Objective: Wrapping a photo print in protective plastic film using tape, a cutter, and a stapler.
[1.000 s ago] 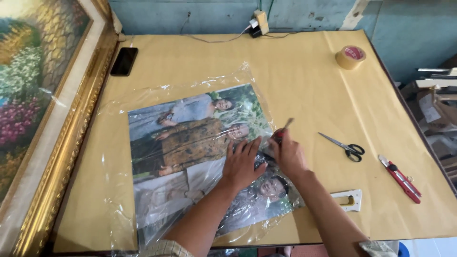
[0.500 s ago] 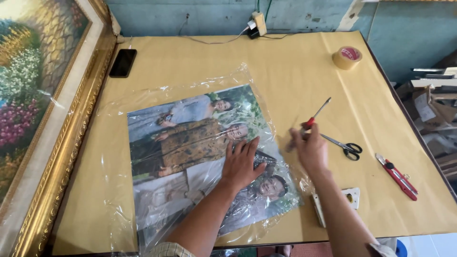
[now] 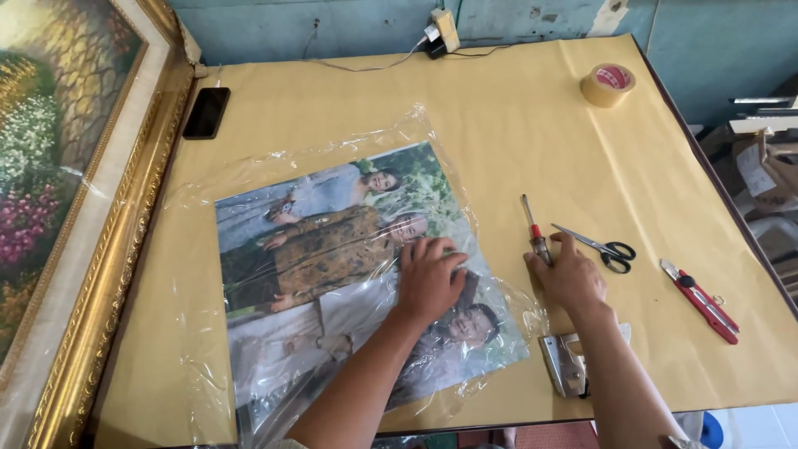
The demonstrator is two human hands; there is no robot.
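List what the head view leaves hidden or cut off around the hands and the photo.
- Photo: middle hidden under the left hand.
- Stapler: part hidden behind the right forearm.
- Screwdriver: handle end under the right hand.
- Framed painting: cut off by the left edge.

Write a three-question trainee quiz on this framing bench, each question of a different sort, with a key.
1. True or false: the left hand lies flat on the large photo print wrapped in clear plastic film.
2. Multiple choice: which thing does the right hand touch? A) the black-handled steel scissors B) the red-collared screwdriver with a thin metal shaft C) the roll of tan tape
3. Fill in: the red utility knife lies to the ____ of the scissors, as the head camera sees it.

Key: 1 true; 2 B; 3 right.
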